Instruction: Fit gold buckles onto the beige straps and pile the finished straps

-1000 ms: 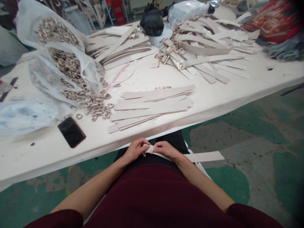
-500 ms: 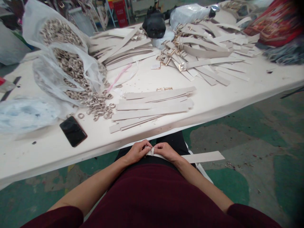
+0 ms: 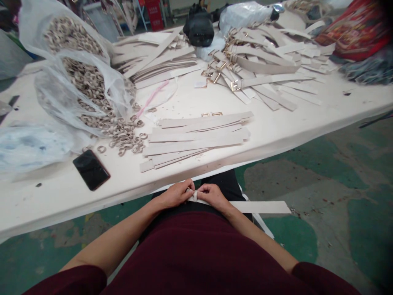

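Observation:
Over my lap, below the table edge, I hold a pale belt strap (image 3: 260,207) with both hands. My left hand (image 3: 177,194) is closed on the strap's left end. Close beside it, my right hand (image 3: 214,196) pinches the strap just right of a small belt loop (image 3: 195,196) that sits around it. The strap's free end runs out to the right past my right wrist. My left fingers hide the strap's left tip, so I cannot tell whether a buckle is there.
On the table (image 3: 294,123) lie a row of loose straps (image 3: 196,139), a plastic bag spilling belt loops (image 3: 86,82), a phone (image 3: 91,169) and two gold buckles (image 3: 211,114). Farther back are piles of straps (image 3: 159,57), buckled belts (image 3: 260,61) and a black object (image 3: 199,26).
The strap's free end has swung slightly lower and now lies nearly level. Both hands stay close together around the loop, with only small shifts. The view has turned slightly.

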The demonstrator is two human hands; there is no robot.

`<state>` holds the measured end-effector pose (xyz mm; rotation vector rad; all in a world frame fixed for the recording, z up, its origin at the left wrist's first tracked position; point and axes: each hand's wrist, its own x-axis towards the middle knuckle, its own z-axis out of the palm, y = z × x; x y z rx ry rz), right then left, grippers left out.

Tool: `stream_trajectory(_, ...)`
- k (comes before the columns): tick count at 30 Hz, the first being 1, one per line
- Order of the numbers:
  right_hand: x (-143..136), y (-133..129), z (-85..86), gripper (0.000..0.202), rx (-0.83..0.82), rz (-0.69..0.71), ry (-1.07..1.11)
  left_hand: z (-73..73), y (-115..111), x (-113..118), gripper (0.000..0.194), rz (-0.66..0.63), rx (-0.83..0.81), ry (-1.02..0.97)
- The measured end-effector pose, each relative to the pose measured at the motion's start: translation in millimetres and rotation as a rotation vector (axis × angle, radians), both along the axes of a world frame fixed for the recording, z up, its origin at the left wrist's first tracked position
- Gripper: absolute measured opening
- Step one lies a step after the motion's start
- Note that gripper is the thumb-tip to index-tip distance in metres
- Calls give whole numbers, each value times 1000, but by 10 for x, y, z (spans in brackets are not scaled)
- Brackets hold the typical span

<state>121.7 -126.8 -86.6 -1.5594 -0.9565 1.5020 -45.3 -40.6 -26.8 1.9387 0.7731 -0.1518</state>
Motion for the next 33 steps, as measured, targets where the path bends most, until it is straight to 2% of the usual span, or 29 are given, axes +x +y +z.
stream_trajectory(8, -37, 2, -15, 31, -63, -4, 71, 6, 41, -32, 13, -29, -119, -94)
stream_trajectory(16, -47, -35, 12, 29, -68, -12, 70, -56, 18, -122, 18, -29, -42, -140)
stream_trajectory(23, -38, -19, -26, 32, -92, -39, 128, -225, 16, -105, 24, 39, -232, -282)
stream_trajectory(28, 7, -12, 68, 34, -104, 15, 117, -301, -13, -51, 25, 123, -131, -296)
stream_trajectory(30, 17, 1, 103, 33, -124, 21, 96, -260, -12, -63, 28, 98, -60, -296)
stream_trajectory(33, 21, 32, 105, 29, -154, -22, 136, -147, 13, -68, 48, -12, 100, -312)
